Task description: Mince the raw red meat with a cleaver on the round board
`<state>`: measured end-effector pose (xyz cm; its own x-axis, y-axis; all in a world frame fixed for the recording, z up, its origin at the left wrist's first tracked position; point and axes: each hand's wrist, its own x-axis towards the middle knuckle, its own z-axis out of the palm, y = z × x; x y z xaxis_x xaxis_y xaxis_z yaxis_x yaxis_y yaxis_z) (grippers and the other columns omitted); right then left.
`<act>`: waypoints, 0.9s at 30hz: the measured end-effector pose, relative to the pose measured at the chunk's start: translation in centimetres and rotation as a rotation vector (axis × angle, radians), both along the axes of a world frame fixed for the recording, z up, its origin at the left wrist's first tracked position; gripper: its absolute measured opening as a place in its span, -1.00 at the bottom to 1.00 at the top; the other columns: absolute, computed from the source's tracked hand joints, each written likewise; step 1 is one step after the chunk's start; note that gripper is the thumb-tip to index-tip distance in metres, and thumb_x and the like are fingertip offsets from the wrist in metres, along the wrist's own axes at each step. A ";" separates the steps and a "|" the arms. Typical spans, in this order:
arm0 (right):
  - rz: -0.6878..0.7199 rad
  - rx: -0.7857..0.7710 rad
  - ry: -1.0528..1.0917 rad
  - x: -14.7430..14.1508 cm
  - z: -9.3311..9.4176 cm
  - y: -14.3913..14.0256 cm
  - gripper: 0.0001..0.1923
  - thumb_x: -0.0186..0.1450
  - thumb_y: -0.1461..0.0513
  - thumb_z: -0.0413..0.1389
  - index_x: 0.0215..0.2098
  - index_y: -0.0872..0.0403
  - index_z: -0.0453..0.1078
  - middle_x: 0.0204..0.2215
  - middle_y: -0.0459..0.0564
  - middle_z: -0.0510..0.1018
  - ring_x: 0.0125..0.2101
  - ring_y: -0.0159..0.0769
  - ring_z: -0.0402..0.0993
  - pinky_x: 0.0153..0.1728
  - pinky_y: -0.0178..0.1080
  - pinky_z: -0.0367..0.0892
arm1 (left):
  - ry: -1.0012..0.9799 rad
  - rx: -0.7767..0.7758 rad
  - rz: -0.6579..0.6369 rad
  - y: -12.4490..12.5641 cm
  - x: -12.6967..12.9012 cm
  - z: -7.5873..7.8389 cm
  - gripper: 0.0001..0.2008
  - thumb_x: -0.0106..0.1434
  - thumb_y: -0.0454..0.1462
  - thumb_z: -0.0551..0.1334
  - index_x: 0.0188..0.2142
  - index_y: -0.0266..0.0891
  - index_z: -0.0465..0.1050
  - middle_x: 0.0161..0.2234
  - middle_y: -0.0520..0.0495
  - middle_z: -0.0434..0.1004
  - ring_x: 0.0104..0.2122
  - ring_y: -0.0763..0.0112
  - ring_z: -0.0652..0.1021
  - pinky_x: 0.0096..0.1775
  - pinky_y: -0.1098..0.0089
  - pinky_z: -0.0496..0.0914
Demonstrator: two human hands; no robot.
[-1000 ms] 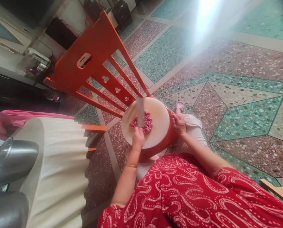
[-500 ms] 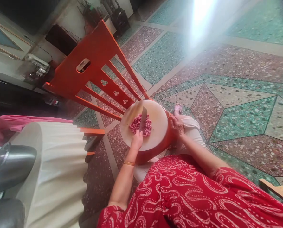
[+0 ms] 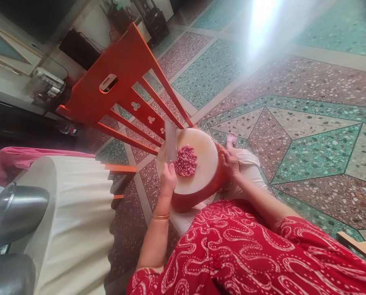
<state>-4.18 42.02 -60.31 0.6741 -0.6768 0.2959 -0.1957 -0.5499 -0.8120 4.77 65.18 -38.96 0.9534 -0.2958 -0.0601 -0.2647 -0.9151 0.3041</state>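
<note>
My left hand (image 3: 168,180), with a gold bangle at the wrist, is closed round the handle of a cleaver (image 3: 171,141). The broad blade is raised at the left side of the round pale chopping board (image 3: 207,164), beside the meat. A heap of minced pink meat (image 3: 186,160) lies near the middle of the board. The board rests on the seat of an orange-red wooden chair (image 3: 190,200). My right hand (image 3: 230,162) grips the right edge of the seat by my knee; some of its fingertips are hard to make out.
The slatted chair back (image 3: 121,78) rises beyond the board. At left stands a table with a pleated cream cloth (image 3: 78,213), bearing metal pots (image 3: 24,213) and a pink cloth (image 3: 41,155). Patterned stone floor (image 3: 318,151) spreads to the right. A wooden frame (image 3: 358,248) sits lower right.
My left hand has lifted the cleaver off the minced meat and moved it left, towards the board's left edge. My right hand stays in place.
</note>
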 end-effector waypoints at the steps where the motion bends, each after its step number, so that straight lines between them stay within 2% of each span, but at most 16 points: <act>1: 0.001 0.004 0.003 0.0 0.0 0.0 -0.66 0.27 0.15 -0.09 -0.07 0.04 0.37 -0.16 0.11 0.46 -0.16 -0.13 0.34 -0.13 -0.02 0.28 | -0.030 -0.017 0.015 -0.3 0.2 0.0 -0.63 0.38 -0.13 -0.16 -0.09 -0.31 0.26 -0.31 -0.23 0.52 -0.31 0.25 0.55 -0.34 0.39 0.32; 3: 0.002 0.014 0.011 0.0 0.1 0.0 -0.65 0.27 0.15 -0.09 -0.06 0.05 0.37 -0.16 0.11 0.46 -0.17 -0.13 0.35 -0.13 -0.03 0.29 | 0.003 0.028 0.008 -1.1 0.4 -0.4 -0.65 0.37 -0.15 -0.14 -0.12 -0.33 0.28 -0.30 -0.26 0.52 -0.30 0.25 0.55 -0.31 0.38 0.33; 6: -0.005 0.022 0.016 0.1 0.2 0.0 -0.65 0.27 0.15 -0.09 -0.05 0.04 0.37 -0.18 0.10 0.46 -0.19 -0.15 0.36 -0.15 -0.04 0.30 | 0.166 0.161 -0.055 -2.1 0.8 -1.0 -0.73 0.34 -0.17 -0.04 -0.17 -0.30 0.31 -0.31 -0.26 0.53 -0.29 0.21 0.55 -0.30 0.37 0.33; 8: -0.001 0.023 0.013 0.1 0.2 0.0 -0.65 0.27 0.15 -0.09 -0.05 0.03 0.36 -0.19 0.08 0.46 -0.20 -0.15 0.36 -0.17 -0.04 0.31 | 0.164 0.162 -0.094 -2.2 1.2 -0.7 -0.74 0.34 -0.17 -0.04 -0.17 -0.27 0.31 -0.30 -0.23 0.53 -0.27 0.21 0.55 -0.30 0.37 0.33; 12: 0.008 0.026 0.013 0.1 0.1 0.0 -0.65 0.27 0.15 -0.09 -0.06 0.02 0.37 -0.18 0.08 0.47 -0.20 -0.15 0.37 -0.17 -0.03 0.31 | 0.019 0.093 -0.099 -2.0 1.2 -0.6 -0.69 0.37 -0.17 -0.13 -0.12 -0.29 0.27 -0.28 -0.24 0.52 -0.25 0.21 0.55 -0.30 0.38 0.32; 15: 0.010 0.032 0.014 0.1 0.1 0.0 -0.66 0.26 0.15 -0.09 -0.06 0.02 0.38 -0.19 0.08 0.47 -0.21 -0.15 0.37 -0.18 -0.03 0.31 | 0.142 0.185 -0.105 -2.1 0.8 -1.3 -0.74 0.35 -0.21 -0.06 -0.13 -0.31 0.29 -0.30 -0.27 0.53 -0.27 0.18 0.55 -0.30 0.37 0.32; 17: 0.013 0.031 0.009 0.1 0.2 -0.1 -0.66 0.26 0.15 -0.08 -0.06 0.02 0.37 -0.20 0.08 0.47 -0.21 -0.15 0.37 -0.18 -0.03 0.31 | 0.210 0.212 -0.128 -1.9 0.7 -1.2 -0.75 0.34 -0.23 -0.04 -0.15 -0.30 0.31 -0.30 -0.27 0.54 -0.28 0.16 0.56 -0.31 0.36 0.32; 21: 0.014 0.017 -0.001 0.0 0.2 -0.1 -0.65 0.26 0.15 -0.09 -0.06 0.03 0.37 -0.21 0.08 0.47 -0.20 -0.15 0.36 -0.17 -0.02 0.30 | 0.022 0.043 -0.124 -1.1 0.6 -0.2 -0.69 0.37 -0.19 -0.13 -0.08 -0.30 0.26 -0.25 -0.25 0.53 -0.27 0.23 0.55 -0.29 0.38 0.33; 23: 0.011 0.014 0.002 0.0 0.2 -0.1 -0.65 0.26 0.15 -0.09 -0.05 0.03 0.37 -0.21 0.09 0.46 -0.20 -0.15 0.36 -0.16 -0.01 0.30 | -0.010 0.024 -0.103 -1.0 0.3 -0.4 -0.68 0.38 -0.20 -0.16 -0.07 -0.32 0.24 -0.24 -0.27 0.52 -0.27 0.25 0.55 -0.28 0.39 0.33; 27: 0.014 -0.007 0.013 -0.2 0.7 -0.1 -0.64 0.26 0.16 -0.09 -0.03 0.03 0.35 -0.21 0.09 0.46 -0.18 -0.13 0.36 -0.15 -0.01 0.30 | 0.217 0.212 -0.139 -0.8 0.0 -1.1 -0.75 0.35 -0.23 -0.05 -0.13 -0.30 0.30 -0.30 -0.26 0.53 -0.27 0.19 0.56 -0.31 0.37 0.32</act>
<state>-4.35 41.91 -59.59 0.6871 -0.6654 0.2918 -0.1989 -0.5585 -0.8053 4.81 64.35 -40.10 0.8630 -0.3808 -0.3319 -0.3410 -0.9239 0.1735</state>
